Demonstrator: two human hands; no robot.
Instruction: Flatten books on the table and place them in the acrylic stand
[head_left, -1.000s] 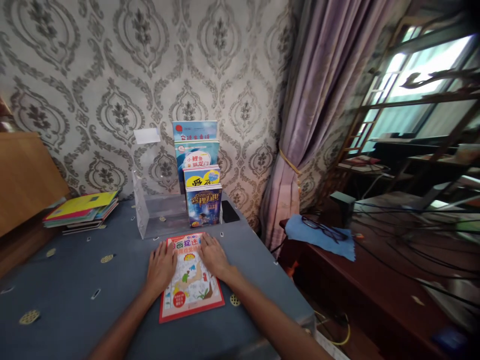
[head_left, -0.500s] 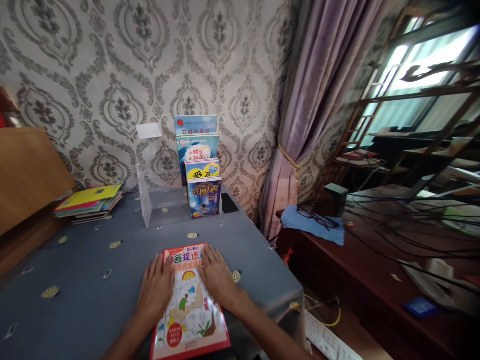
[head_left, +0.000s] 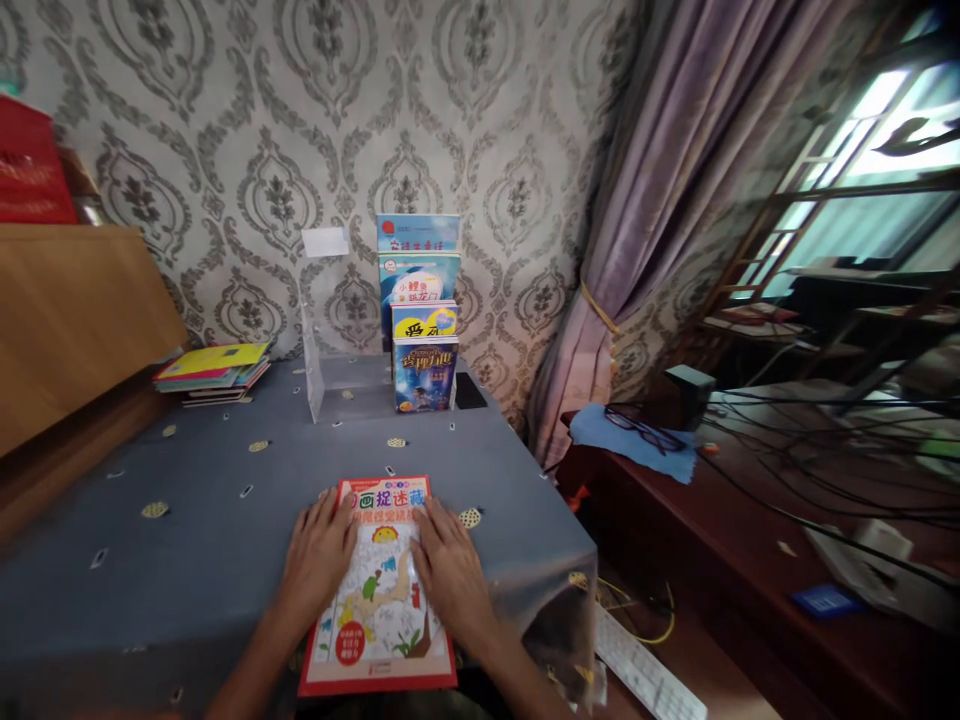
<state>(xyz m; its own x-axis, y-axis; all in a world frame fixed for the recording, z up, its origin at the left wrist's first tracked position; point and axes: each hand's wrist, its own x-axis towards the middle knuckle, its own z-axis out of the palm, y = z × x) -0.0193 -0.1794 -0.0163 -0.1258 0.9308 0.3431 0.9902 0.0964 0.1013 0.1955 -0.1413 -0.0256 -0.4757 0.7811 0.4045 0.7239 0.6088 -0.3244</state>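
A red-bordered picture book point(head_left: 379, 590) lies flat near the front edge of the blue-grey table point(head_left: 187, 520). My left hand point(head_left: 319, 555) rests on its left side, fingers stretched out flat. On the book's right side lies my right hand point(head_left: 450, 570), also flat with the fingers apart. Both palms press on the cover. At the back of the table a clear acrylic stand point(head_left: 330, 370) holds several upright books point(head_left: 421, 330) in stepped rows.
A stack of flat books point(head_left: 214, 370) lies at the table's back left, beside a wooden cabinet point(head_left: 67, 320). A black phone point(head_left: 470, 390) lies by the stand. To the right is a dark desk point(head_left: 750, 520) with a blue cloth point(head_left: 634, 445), glasses and cables. A purple curtain point(head_left: 637, 220) hangs behind.
Both hands have drawn the picture book back from the stand toward the table's front edge. The view has pulled back and shifted left with it.
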